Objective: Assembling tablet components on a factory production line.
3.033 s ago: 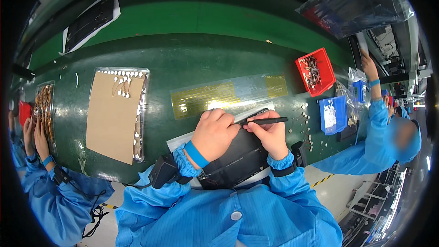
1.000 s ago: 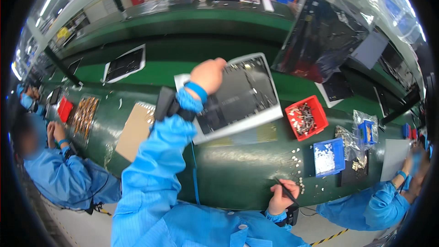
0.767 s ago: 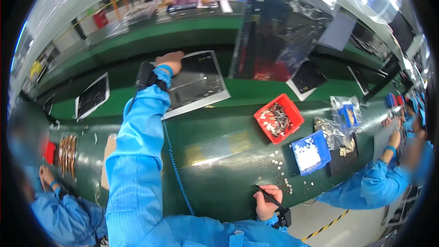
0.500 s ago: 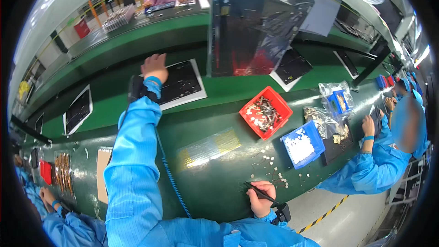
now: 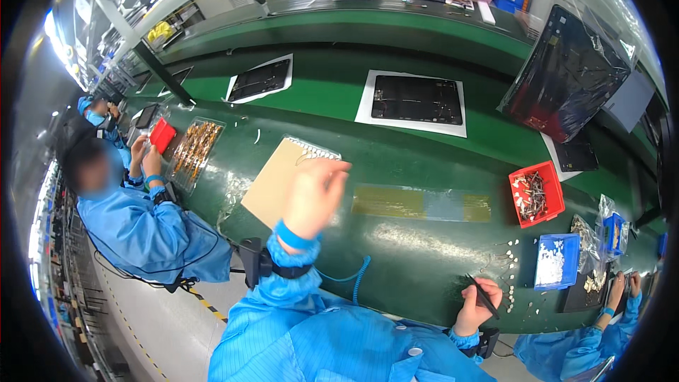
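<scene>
My left hand (image 5: 311,198) hovers by the tan board (image 5: 272,184), its fingers bent and apart with nothing visible in them. A row of small white pieces (image 5: 311,148) lines the board's far edge, partly covered by my hand. Black tweezers (image 5: 484,297) are held like a pen in my right hand (image 5: 474,313), low over the green table. Just right of their tip, small white round parts with thin leads (image 5: 511,276) lie scattered. On the green strip beyond the table, a black flat device panel (image 5: 416,99) rests on a white sheet.
A red bin (image 5: 556,191) of small metal parts and a blue tray (image 5: 541,279) of white bits stand at right. A clear strip with yellow ends (image 5: 389,201) lies mid-table. Co-workers sit on both sides. A bagged dark panel (image 5: 566,78) stands at far right.
My left hand has come back from the panel on the green strip to the tan board. The view has swung left. My right hand still holds the tweezers.
</scene>
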The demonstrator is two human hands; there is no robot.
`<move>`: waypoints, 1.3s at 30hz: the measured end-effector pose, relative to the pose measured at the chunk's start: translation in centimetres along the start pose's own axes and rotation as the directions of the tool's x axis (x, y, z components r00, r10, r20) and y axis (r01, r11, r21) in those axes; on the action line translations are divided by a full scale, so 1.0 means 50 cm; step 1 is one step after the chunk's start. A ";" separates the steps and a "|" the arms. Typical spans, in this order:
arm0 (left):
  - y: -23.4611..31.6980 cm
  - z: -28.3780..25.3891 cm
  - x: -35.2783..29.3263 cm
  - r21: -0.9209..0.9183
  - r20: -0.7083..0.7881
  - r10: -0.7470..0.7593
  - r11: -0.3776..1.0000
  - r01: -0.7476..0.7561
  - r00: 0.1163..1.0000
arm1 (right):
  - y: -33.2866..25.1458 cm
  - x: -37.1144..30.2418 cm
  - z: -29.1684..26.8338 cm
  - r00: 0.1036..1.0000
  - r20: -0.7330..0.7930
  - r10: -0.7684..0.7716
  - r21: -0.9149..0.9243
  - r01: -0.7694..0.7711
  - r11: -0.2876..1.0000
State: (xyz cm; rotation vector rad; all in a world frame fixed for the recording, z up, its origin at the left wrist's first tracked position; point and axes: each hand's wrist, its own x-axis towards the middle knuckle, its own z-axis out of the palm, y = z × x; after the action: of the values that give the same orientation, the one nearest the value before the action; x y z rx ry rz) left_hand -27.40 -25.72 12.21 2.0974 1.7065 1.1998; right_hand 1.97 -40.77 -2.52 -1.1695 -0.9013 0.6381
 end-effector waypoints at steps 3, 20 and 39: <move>-0.156 -0.012 -0.010 0.236 -0.122 -0.125 0.960 0.151 0.985 | -0.001 -0.001 -0.002 1.000 0.002 0.003 -0.004 -0.003 1.000; -0.339 0.054 0.018 0.589 -0.016 -0.248 0.781 0.210 0.969 | -0.034 -0.050 -0.025 0.988 -0.120 -0.101 0.038 0.106 0.994; -0.273 0.003 0.041 0.582 -0.121 0.025 0.812 0.050 0.992 | -0.065 -0.078 -0.171 0.908 -0.403 -0.117 -0.074 0.095 0.993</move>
State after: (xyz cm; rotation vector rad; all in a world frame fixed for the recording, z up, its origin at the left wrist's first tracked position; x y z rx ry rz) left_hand -37.33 -19.46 4.99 2.3547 2.3892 0.8798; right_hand 7.25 -49.14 -1.51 -1.2337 -0.6213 0.2647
